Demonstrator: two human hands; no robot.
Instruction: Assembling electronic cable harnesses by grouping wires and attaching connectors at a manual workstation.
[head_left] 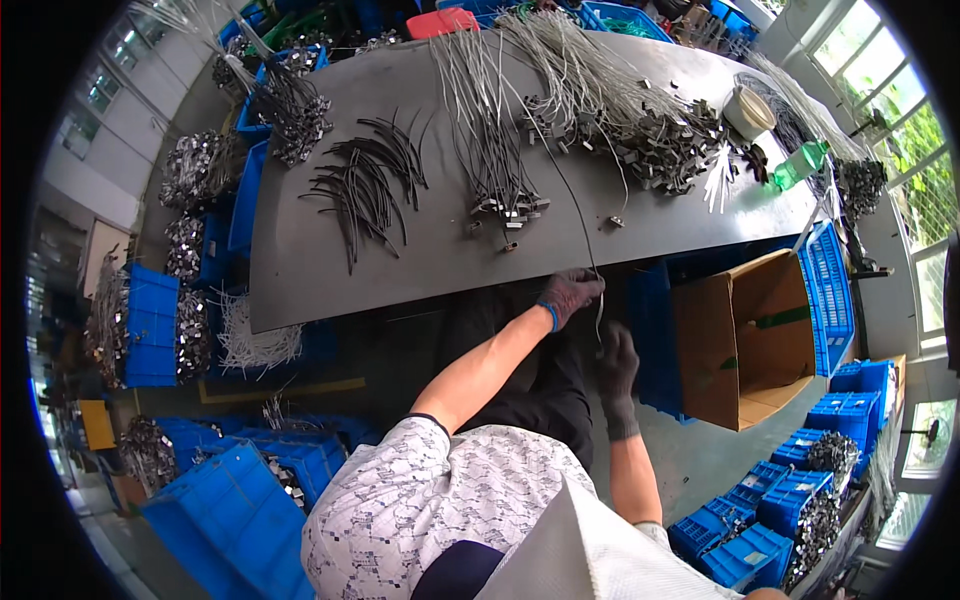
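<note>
At the near edge of a grey table (330, 270), a person's 2 gloved hands work a thin wire (575, 215). Left hand (572, 293), arm stretched forward, has fingers pinched on the wire at the table edge; right hand (617, 362), lower, closes around its hanging end. Bundles of wires (490, 130) and black ties (365, 185) lie beyond, a cardboard box (745, 340) stands right.

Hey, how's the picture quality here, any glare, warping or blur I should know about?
Head view: strong fisheye warp, so the dark table edge bows and a black rim frames the picture; daylight through the windows at upper right blows out and leaves a pale sheen on the tabletop; the gloved left hand and right hand on the thin cable look fairly sharp, while the rim areas go soft.
</note>
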